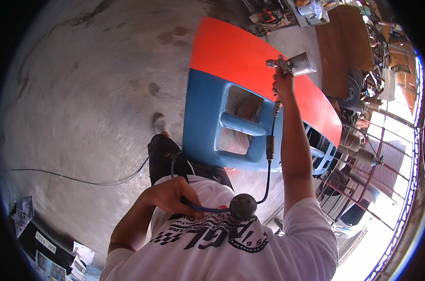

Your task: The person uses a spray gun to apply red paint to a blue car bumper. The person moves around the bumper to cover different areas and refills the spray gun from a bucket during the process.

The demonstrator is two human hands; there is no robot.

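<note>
My right hand (pixel 283 84) is stretched out and closed around the handle of a spray gun (pixel 280 64) with a silver cup (pixel 302 64). The gun is held above a large vehicle panel (pixel 231 51), orange-red on its far part and blue, with cut-out openings, on the near part. From the gun's handle a dark air hose (pixel 268 175) with metal and black fittings runs back toward my chest. There, my left hand (pixel 175 196) is curled around the blue stretch of hose (pixel 208 209). A dark round object (pixel 243 207) sits along the hose in front of my shirt.
The hose (pixel 100 182) trails across the concrete floor (pixel 81 103) on the left. A cluttered bench (pixel 296 18) stands at the far side, with brown boards (pixel 341 51) and a tyre (pixel 353 89) on the right. Papers and a black board (pixel 41 241) lie at lower left.
</note>
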